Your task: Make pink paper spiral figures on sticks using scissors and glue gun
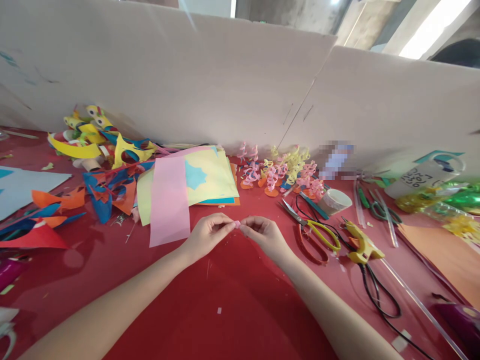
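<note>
A small piece of pink paper (237, 224) is pinched between my two hands above the red table (225, 295). My left hand (212, 235) grips its left end with thumb and forefinger. On the other end, my right hand (264, 235) has its fingertips closed; most of the piece is hidden by the fingers. Left of my hands lies a pink paper strip (170, 202) over yellow paper sheets (215, 180). Beyond them stand several curled pink paper shapes (275, 175) on orange bases, with yellow curled ones (296, 160) behind.
Scissors (315, 235) with red and yellow handles and a yellow glue gun (362, 242) with a black cord lie to the right. A paper cup (335, 201) is tipped over nearby. Coloured paper scraps (101, 192) crowd the left, and a pale board (168, 75) walls the back.
</note>
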A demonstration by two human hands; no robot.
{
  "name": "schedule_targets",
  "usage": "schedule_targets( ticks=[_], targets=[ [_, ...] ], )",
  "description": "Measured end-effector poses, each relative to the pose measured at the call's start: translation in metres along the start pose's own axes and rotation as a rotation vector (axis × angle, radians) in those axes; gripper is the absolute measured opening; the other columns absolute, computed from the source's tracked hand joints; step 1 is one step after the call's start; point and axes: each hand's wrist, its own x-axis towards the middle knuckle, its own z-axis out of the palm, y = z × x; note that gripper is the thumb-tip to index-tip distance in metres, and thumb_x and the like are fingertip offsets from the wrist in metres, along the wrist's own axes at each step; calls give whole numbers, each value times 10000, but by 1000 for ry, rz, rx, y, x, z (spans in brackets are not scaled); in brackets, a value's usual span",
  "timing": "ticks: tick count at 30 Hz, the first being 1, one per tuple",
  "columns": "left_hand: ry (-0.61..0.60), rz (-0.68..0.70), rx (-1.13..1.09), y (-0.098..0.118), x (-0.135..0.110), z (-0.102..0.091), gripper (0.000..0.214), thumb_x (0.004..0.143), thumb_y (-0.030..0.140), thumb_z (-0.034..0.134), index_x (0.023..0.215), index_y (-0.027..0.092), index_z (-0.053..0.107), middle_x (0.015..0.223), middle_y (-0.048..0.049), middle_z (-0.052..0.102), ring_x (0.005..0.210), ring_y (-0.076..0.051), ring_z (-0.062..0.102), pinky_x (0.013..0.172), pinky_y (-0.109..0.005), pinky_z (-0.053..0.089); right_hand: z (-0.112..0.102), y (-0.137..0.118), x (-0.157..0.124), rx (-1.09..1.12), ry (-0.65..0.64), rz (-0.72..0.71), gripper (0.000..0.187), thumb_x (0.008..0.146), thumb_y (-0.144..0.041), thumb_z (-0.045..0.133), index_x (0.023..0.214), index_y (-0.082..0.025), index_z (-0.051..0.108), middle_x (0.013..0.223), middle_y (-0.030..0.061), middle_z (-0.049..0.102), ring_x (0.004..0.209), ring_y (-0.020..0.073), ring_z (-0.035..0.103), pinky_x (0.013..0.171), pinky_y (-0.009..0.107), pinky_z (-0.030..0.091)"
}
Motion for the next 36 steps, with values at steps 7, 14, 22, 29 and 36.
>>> schedule_targets(
  ticks=[7,14,22,29,36],
  targets=[
    [7,146,177,-6,-2,2,178,851,275,535,791,193,680,768,-24,635,717,-140,594,681,-245,473,3,7,-1,-106,35,-71,135,704,-288,611,671,-171,553,627,-21,545,580,113,504,576,241,406],
    [15,190,203,-10,-3,3,160,834,232,542,791,178,686,776,-43,631,714,-151,596,659,-254,472,5,6,-6,-306,75,-213,112,729,-202,574,638,-189,509,601,-29,532,565,117,496,564,232,416],
    [-48,-218,-455,-16,-1,6,227,788,330,617,970,203,667,832,-38,701,796,-174,644,741,-300,503,-3,7,-4,-603,169,-634,110,816,-158,560,731,-206,611,696,17,607,668,148,571,632,254,467],
    [-15,-262,-531,-21,1,5,170,728,278,697,874,193,691,849,-22,696,784,-144,628,799,-288,481,-4,6,-3,-588,163,-630,99,799,-157,598,871,-214,634,808,32,655,729,154,612,699,265,504],
    [42,-217,-514,-18,2,5,174,705,251,717,869,209,679,881,-3,685,869,-143,614,833,-272,468,2,0,-7,-571,209,-573,73,781,-146,573,752,-211,587,702,2,615,656,143,584,643,257,495]
  ],
)
